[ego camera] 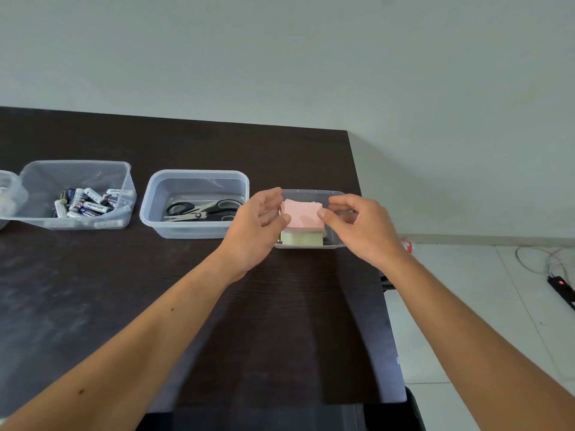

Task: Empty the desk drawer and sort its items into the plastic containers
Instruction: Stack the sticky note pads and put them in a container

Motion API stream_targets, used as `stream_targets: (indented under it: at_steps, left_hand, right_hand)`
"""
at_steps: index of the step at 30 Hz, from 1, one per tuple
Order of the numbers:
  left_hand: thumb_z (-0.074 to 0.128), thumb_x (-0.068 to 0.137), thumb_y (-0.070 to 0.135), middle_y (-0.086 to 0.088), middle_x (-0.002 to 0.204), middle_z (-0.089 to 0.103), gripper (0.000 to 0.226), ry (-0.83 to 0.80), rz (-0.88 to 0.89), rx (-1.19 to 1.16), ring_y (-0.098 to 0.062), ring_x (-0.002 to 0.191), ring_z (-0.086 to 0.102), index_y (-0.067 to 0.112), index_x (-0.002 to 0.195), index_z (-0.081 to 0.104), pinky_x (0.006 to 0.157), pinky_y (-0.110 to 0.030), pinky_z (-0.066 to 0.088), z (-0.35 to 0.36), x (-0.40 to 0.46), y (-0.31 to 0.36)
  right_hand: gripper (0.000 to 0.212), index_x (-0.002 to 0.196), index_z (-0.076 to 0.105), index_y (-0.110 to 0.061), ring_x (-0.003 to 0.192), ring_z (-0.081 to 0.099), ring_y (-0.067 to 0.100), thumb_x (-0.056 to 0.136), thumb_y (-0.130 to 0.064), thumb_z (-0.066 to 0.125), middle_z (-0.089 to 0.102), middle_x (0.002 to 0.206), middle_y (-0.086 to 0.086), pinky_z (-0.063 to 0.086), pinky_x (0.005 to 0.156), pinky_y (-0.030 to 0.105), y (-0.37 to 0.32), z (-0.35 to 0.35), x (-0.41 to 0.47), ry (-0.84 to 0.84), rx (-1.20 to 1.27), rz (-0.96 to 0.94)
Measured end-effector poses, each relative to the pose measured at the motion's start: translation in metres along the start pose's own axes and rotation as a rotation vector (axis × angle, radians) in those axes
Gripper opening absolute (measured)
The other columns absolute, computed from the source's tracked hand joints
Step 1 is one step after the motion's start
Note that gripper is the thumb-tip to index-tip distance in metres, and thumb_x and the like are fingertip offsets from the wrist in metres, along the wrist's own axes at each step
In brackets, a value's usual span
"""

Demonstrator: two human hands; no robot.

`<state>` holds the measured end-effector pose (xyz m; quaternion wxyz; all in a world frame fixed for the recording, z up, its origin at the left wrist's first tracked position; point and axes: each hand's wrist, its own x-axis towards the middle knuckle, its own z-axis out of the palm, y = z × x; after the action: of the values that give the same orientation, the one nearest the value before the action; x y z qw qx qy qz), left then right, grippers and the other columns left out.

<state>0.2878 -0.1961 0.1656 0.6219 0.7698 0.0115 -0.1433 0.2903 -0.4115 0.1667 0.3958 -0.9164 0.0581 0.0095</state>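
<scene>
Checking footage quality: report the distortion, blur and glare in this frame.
Head view: wide-angle bending curves the desk edges; the batteries and scissors read sharp; soft sheen on the clear containers; the left hand and right hand are evenly lit over the pink notes.

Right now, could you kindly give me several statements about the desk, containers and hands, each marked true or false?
1. The black-handled scissors lie in the middle clear plastic container. True.
2. The batteries share that container. False: they lie in the clear tub further left.
3. Both the left hand and right hand are at the pink sticky-note pad. True.
4. The pink pad lies on the bare dark desk. False: it sits atop a pale pad in the rightmost container.
</scene>
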Motion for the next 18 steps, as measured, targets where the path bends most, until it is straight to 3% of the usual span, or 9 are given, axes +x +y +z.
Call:
stream_targets:
  at_steps: [6,11,14,18]
  left_hand:
    - [0.07,0.099,0.009,0.0,0.147,0.062,0.053,0.064,0.105,-0.076,-0.01,0.135,0.06,0.018,0.148,0.052,0.114,-0.03,0.049,-0.019,-0.046,0.002]
    - [0.073,0.096,0.009,0.001,0.132,0.072,0.047,0.061,0.145,-0.113,-0.009,0.125,0.068,0.015,0.14,0.059,0.11,-0.03,0.052,-0.039,-0.113,-0.022]
    - [0.075,0.094,0.009,-0.002,0.129,0.074,0.042,0.028,0.139,-0.131,-0.012,0.124,0.069,0.013,0.134,0.064,0.108,-0.029,0.053,-0.049,-0.161,-0.045]
    - [0.078,0.086,0.016,-0.007,0.128,0.075,0.047,-0.031,0.103,-0.17,-0.016,0.126,0.069,0.011,0.131,0.066,0.109,-0.028,0.052,-0.057,-0.227,-0.087]
  right_hand:
    - [0.041,0.133,0.069,-0.018,0.101,0.068,-0.01,0.094,-0.027,0.079,0.074,0.123,-0.01,0.046,0.077,-0.003,-0.012,-0.004,-0.057,0.049,0.125,-0.043]
    - [0.044,0.133,0.069,-0.02,0.109,0.073,0.0,0.091,-0.027,0.082,0.075,0.125,-0.009,0.056,0.097,0.015,-0.014,-0.001,-0.129,0.02,0.162,-0.078]
    - [0.045,0.131,0.07,-0.02,0.111,0.073,0.002,0.088,-0.027,0.084,0.076,0.122,-0.008,0.059,0.101,0.026,-0.009,0.007,-0.179,-0.018,0.185,-0.093]
    - [0.045,0.128,0.072,-0.021,0.114,0.073,0.006,0.086,-0.025,0.086,0.074,0.121,-0.01,0.059,0.101,0.031,0.003,0.026,-0.25,-0.09,0.205,-0.114]
